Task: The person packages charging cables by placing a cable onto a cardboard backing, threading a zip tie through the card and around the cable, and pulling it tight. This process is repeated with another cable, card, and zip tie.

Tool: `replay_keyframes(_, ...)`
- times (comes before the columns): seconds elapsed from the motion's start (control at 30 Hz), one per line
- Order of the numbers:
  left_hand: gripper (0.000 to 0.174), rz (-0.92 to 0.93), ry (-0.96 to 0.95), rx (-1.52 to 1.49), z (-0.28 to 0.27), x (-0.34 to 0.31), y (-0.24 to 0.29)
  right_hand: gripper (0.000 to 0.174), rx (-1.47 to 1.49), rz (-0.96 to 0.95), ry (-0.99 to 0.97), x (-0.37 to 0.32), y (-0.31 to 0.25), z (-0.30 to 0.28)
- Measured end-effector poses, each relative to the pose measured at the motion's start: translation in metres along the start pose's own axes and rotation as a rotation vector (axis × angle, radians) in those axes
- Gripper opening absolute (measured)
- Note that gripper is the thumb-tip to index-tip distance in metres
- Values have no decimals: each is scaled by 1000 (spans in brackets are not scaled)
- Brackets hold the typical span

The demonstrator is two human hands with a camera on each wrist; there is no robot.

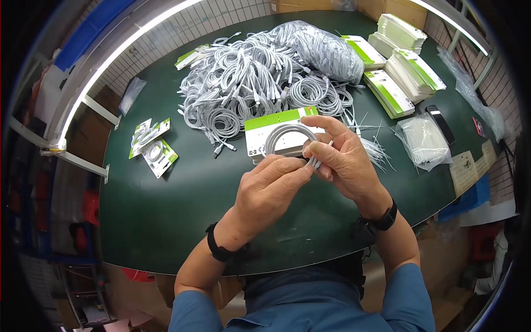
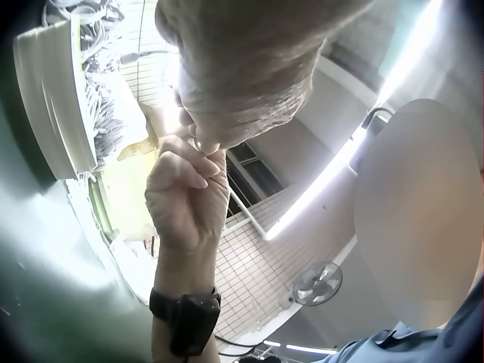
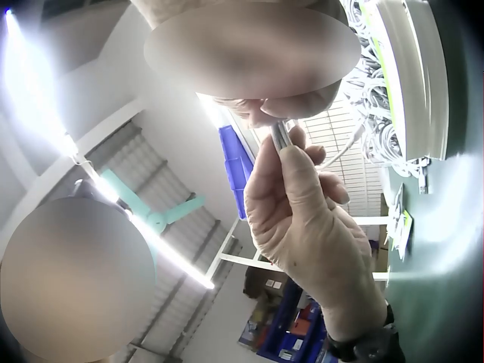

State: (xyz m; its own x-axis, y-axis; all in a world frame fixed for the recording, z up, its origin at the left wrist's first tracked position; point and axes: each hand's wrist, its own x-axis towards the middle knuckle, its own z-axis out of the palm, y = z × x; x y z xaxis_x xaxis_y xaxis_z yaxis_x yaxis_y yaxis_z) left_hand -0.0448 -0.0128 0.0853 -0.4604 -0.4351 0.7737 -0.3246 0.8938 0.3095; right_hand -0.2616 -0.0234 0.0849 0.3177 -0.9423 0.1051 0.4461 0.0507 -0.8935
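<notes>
A coiled grey cable [image 1: 287, 128] is held up in front of the chest between both hands. My left hand [image 1: 271, 185] pinches the lower part of the coil with thumb and fingers. On the other side, my right hand [image 1: 345, 157] grips the coil between thumb and fingers, its index finger extended above. In the right wrist view, the left hand [image 3: 302, 204] pinches the grey strands [image 3: 280, 136]. Behind the coil lies a stack of green-and-white cards [image 1: 260, 135], partly hidden by the cable and hands.
A large heap of coiled cables [image 1: 238, 83] and a plastic bag of cables [image 1: 326, 52] fill the table's back. Loose white ties [image 1: 376, 152] lie at right, near a bag of ties [image 1: 425, 141] and card stacks [image 1: 387, 94]. Packaged cables [image 1: 157, 157] lie at left.
</notes>
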Motion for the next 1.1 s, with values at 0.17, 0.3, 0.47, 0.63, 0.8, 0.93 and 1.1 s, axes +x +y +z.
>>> replay_keyframes(0.17, 32, 33, -1, -20, -11, 3, -3, 56, -308, -95, -44, -5, -9, -2)
replay_keyframes(0.3, 30, 106, -73, 87, -27, 12, -3, 75, -897, -444, -115, -16, -36, 2)
replay_keyframes(0.47, 34, 205, -146, 132, -26, 19, 6, 41, -1314, -683, -240, -15, -34, 15)
replay_keyframes(0.63, 36, 207, -243, 84, -34, 28, 10, 23, -1408, -548, -311, -13, -32, 9)
replay_keyframes(0.8, 34, 214, -307, 17, -42, 27, 5, 24, -1468, -523, -369, -14, -39, 7)
replay_keyframes(0.93, 32, 187, -395, 35, -43, 29, 7, 33, -1273, -431, -372, -15, -40, 6)
replay_keyframes(1.1, 32, 186, -358, -5, -35, 29, 1, 41, -978, -279, -356, -15, -43, -10)
